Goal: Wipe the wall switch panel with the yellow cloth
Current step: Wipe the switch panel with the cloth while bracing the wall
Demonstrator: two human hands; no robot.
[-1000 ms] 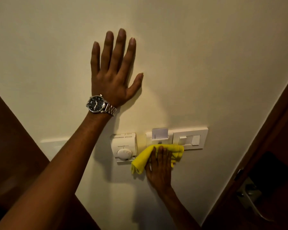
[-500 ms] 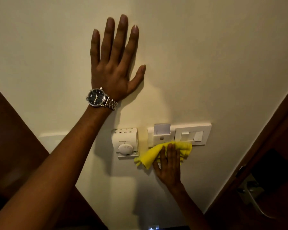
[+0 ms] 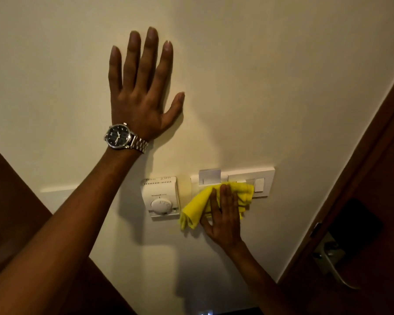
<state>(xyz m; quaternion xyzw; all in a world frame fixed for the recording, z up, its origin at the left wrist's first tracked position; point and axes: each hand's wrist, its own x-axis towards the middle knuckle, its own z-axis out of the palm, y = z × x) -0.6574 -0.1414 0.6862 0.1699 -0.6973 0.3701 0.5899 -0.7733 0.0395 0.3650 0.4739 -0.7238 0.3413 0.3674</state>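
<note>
A white wall switch panel (image 3: 265,178) with a key-card slot at its left end sits low on the cream wall. My right hand (image 3: 224,218) presses the bunched yellow cloth (image 3: 197,206) flat against the panel's lower left part, fingers pointing up; the cloth hides that portion of the panel. My left hand (image 3: 143,92) rests flat on the bare wall above and to the left, fingers spread, holding nothing, with a metal watch on its wrist.
A white thermostat (image 3: 160,197) with a round dial is mounted just left of the cloth. A brown wooden door (image 3: 373,201) with a metal lever handle (image 3: 334,267) stands at the right. Dark wood fills the lower left corner.
My right hand has slid the yellow cloth rightward and up from beside the thermostat onto the switch panel. My left hand stays planted on the wall.
</note>
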